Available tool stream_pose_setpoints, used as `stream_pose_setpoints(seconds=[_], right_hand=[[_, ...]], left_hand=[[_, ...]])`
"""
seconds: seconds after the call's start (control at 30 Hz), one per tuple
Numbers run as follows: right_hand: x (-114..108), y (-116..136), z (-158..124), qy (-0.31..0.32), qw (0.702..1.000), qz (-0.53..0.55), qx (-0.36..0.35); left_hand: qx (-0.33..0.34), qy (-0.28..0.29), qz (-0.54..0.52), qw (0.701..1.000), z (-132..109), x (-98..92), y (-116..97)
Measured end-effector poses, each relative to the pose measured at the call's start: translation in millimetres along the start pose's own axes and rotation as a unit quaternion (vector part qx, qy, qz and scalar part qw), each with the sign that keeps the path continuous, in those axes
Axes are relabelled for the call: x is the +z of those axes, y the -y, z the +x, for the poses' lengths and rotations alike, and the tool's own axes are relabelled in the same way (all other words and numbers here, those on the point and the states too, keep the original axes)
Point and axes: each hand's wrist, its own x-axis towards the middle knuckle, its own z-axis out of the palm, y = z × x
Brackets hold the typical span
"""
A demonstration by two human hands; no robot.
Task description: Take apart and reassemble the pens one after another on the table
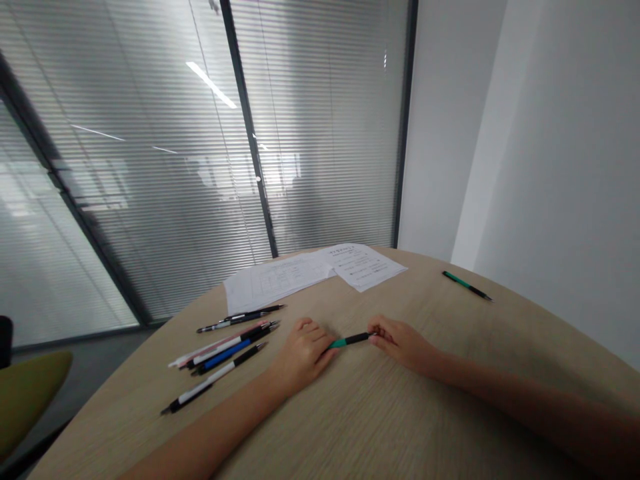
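A green pen with a black grip (357,339) lies between my two hands, just over the wooden table (350,420). Its green end is held by my left hand (306,353), whose fingers are closed round it and hide that end. My right hand (397,340) pinches the black tip end with thumb and fingers. Left of my left hand lies a white and black pen (215,379). Beside that are a blue pen (225,357) and several white, pink and black pens (230,345) in a bunch.
Two dark pens (240,319) lie beyond the bunch. Printed paper sheets (280,277) rest at the far table edge. Another green and black pen (467,286) lies at the right. A yellow-green chair (30,400) stands at the left, and glass panels with blinds (325,133) rise behind.
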Motion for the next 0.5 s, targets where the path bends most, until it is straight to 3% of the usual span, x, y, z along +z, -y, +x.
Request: stream_pose_setpoints(seconds=[0.2, 0.5], right_hand=[[-1.0, 1.2, -0.8, 0.01, 0.998, -0.054, -0.031], [1.3, 0.4, -0.6, -0.001, 1.0, 0.003, 0.026]], left_hand=[[0.012, -0.008, 0.005, 1.0, 0.6, 0.2, 0.3], [-0.003, -0.012, 0.003, 1.0, -0.5, 0.0, 0.4]])
